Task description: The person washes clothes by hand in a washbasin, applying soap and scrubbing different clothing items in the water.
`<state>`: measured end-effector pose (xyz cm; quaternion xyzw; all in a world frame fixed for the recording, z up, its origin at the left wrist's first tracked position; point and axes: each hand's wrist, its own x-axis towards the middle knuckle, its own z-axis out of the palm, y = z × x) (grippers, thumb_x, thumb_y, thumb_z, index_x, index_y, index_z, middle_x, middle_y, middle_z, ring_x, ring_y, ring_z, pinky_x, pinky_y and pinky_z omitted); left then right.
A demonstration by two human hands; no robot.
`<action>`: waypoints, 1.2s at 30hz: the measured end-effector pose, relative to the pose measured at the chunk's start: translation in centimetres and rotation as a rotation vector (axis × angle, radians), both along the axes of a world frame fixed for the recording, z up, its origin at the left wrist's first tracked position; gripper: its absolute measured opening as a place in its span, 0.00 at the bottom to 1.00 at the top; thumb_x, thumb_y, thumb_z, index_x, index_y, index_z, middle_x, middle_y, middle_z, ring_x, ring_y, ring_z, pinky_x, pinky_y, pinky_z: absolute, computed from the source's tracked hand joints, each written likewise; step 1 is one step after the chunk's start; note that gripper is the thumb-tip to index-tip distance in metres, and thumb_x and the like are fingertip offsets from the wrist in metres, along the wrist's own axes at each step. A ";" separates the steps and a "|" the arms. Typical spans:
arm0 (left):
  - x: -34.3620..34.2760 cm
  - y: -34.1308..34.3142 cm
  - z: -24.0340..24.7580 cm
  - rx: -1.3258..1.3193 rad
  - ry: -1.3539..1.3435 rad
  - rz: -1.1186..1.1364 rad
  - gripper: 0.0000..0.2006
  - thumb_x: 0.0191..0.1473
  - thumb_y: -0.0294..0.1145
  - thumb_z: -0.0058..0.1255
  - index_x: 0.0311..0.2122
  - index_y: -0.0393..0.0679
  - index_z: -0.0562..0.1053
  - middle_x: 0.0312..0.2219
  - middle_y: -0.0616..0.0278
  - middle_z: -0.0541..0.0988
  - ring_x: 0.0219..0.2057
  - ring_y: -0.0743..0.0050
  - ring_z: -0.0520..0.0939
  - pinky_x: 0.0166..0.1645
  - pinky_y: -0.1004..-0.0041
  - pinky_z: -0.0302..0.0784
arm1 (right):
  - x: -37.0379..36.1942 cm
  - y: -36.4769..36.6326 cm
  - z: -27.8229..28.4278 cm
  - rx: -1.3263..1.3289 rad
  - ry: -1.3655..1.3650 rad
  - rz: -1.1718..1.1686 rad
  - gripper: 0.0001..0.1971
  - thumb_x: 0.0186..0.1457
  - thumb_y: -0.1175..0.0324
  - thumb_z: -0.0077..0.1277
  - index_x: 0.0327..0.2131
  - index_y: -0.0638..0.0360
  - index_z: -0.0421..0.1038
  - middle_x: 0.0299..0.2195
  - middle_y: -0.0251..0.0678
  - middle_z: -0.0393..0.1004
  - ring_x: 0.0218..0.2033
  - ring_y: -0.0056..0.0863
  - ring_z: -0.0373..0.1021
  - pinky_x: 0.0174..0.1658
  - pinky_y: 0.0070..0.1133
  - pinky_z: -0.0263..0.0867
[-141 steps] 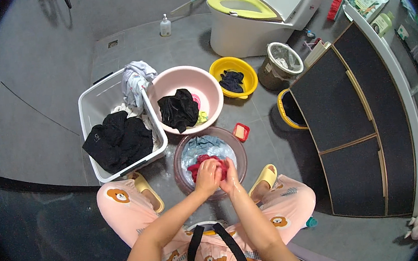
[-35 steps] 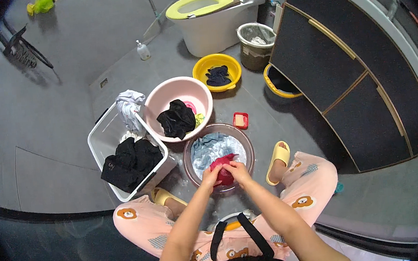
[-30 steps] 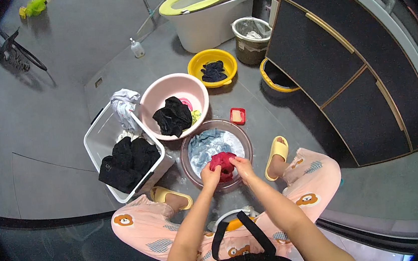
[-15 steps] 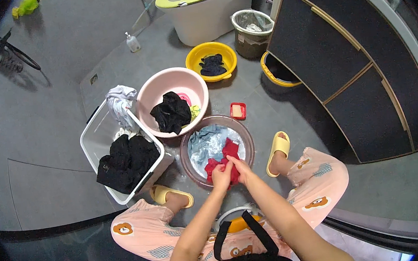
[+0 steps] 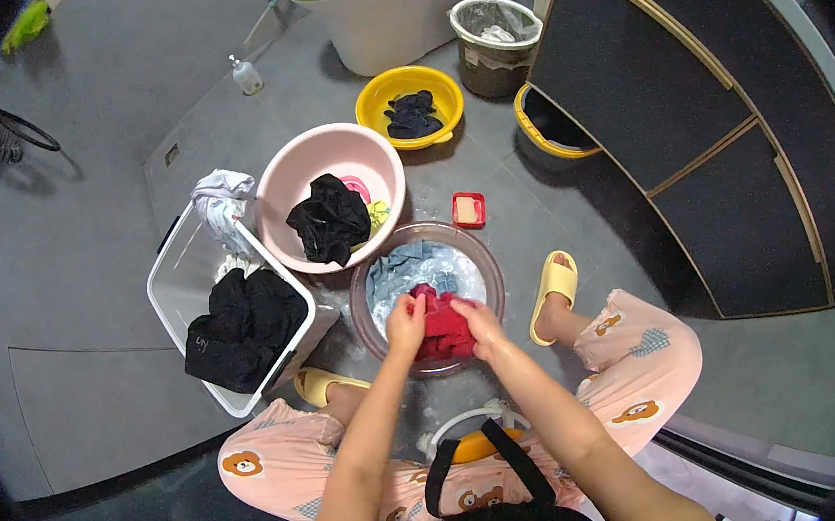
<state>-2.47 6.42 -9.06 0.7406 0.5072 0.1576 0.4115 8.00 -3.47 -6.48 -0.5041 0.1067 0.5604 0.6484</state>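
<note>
A red cloth (image 5: 444,330) is stretched between my two hands over the brownish wash basin (image 5: 495,303). My left hand (image 5: 406,322) grips its left edge, fingers closed on the fabric. On the other side my right hand (image 5: 479,323) is closed round the right edge. Below and beyond the cloth, light blue wet fabric (image 5: 403,270) lies in sudsy water in the basin. Close to the basin's far right rim sits a red soap dish (image 5: 458,218) with a pale bar of soap (image 5: 471,208). The cloth's lower part hangs inside the basin's near rim.
A pink basin (image 5: 275,189) with black clothing (image 5: 331,219) touches the wash basin's far left. Left stands a white laundry basket (image 5: 173,309) with dark clothes. Farther off are a yellow basin (image 5: 372,99), a trash bin (image 5: 489,68), a toilet and a dark cabinet (image 5: 725,221) on the right.
My hands have moved apart, and the red cloth, bunched between them before, is now spread out. The whole view has shifted slightly.
</note>
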 end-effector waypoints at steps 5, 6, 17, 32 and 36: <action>-2.8 1.2 2.4 0.021 -0.052 -0.597 0.21 0.41 0.48 0.51 0.38 0.46 0.69 0.30 0.50 0.75 0.33 0.53 0.75 0.38 0.68 0.70 | 4.3 -1.8 -0.1 -0.192 -0.531 -0.030 0.23 0.43 0.68 0.52 0.44 0.63 0.58 0.36 0.39 0.67 0.35 0.28 0.66 0.36 0.23 0.64; -3.4 1.5 3.1 0.038 0.196 -0.776 0.20 0.37 0.48 0.54 0.34 0.46 0.71 0.32 0.52 0.74 0.34 0.55 0.75 0.38 0.67 0.70 | 4.0 -1.9 1.4 -0.138 -0.489 -0.011 0.26 0.41 0.64 0.55 0.44 0.63 0.59 0.38 0.42 0.67 0.37 0.30 0.66 0.38 0.23 0.63; -2.1 4.0 2.7 -0.647 -0.578 0.016 0.14 0.30 0.21 0.45 0.30 0.36 0.72 0.34 0.60 0.72 0.36 0.70 0.72 0.42 0.76 0.67 | 4.5 -2.9 -0.8 0.326 -1.334 0.642 0.19 0.41 0.61 0.53 0.35 0.64 0.68 0.39 0.46 0.67 0.39 0.35 0.66 0.42 0.27 0.62; 2.7 -4.5 5.5 0.419 -0.134 -0.027 0.13 0.44 0.36 0.46 0.14 0.40 0.69 0.14 0.51 0.70 0.17 0.52 0.71 0.22 0.64 0.65 | -1.7 1.6 1.0 -0.002 -0.007 -0.097 0.13 0.46 0.60 0.49 0.19 0.60 0.68 0.20 0.33 0.68 0.19 0.23 0.64 0.23 0.22 0.60; 4.3 -3.6 3.9 0.223 -0.031 0.198 0.18 0.48 0.40 0.43 0.17 0.35 0.71 0.13 0.50 0.71 0.15 0.55 0.72 0.22 0.67 0.64 | -0.9 1.4 1.9 -0.070 0.038 -0.054 0.10 0.47 0.65 0.46 0.24 0.63 0.69 0.21 0.34 0.69 0.21 0.23 0.66 0.23 0.22 0.61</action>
